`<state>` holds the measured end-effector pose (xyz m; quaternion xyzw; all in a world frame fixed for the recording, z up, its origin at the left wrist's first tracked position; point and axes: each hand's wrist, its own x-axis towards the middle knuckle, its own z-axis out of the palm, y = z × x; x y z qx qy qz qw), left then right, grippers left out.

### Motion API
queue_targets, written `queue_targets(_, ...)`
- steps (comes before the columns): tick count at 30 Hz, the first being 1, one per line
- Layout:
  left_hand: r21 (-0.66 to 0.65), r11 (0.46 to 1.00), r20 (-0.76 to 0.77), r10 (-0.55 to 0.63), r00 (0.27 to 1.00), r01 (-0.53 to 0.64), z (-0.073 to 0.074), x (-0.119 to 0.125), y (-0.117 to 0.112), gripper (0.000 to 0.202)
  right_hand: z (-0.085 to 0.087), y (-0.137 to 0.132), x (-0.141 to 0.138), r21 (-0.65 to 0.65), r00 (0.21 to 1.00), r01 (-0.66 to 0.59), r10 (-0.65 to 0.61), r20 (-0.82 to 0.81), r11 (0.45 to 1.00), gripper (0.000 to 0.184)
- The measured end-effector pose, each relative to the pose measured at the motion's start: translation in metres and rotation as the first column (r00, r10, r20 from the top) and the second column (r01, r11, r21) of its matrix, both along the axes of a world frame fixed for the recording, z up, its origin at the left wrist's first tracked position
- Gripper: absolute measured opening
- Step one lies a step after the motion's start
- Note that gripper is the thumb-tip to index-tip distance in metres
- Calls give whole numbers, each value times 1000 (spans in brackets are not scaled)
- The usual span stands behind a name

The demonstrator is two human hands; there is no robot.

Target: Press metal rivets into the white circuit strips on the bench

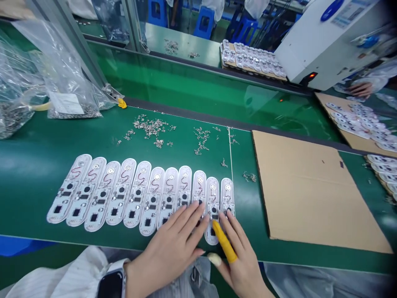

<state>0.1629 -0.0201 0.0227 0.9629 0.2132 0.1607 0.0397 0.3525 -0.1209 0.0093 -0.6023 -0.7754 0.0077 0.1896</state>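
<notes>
Several long white oval housings [126, 188] with circuit boards, red wires and round metal discs lie side by side in a row on the green table [102, 140]. My left hand [178, 236] is flat, its fingers stretched over housings near the right part of the row and hiding their lower ends. With fingers extended, my right hand [237, 252] touches the two rightmost housings; a yellow finger cot covers one finger. Neither hand grips anything. Behind the row are loose piles of small metal pieces [151, 126] and thin, spring-like metal parts [201, 136].
A cardboard sheet [310, 190] lies at right. Clear plastic bags [66, 78] of metal parts stand at left. Beyond a low partition [198, 89] are more housings [251, 58], a white machine [310, 37] and a co-worker's hand [361, 89].
</notes>
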Motion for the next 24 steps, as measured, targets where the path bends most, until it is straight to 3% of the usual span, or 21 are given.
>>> queue_targets(6,10,1000,0,-16,1000,16,-3,-7,-8,47,-6,-4,0,76,998,-30,34,-54,997,62)
queue_targets(12,56,985,196,-173,965,165,-3,-23,-10,30,-7,-13,-2,112,999,-24,26,-22,993,58)
queue_targets(16,15,967,307,-245,920,253,-9,-33,-13,31,-5,-23,-6,102,995,39,-29,-99,994,54)
queue_targets(18,-1,967,367,-237,900,255,-14,-36,-16,34,-2,-28,-7,81,994,14,-5,-113,997,54)
queue_targets(24,60,944,381,-322,867,324,-17,-40,-17,32,13,-41,0,-31,991,-99,101,86,995,54)
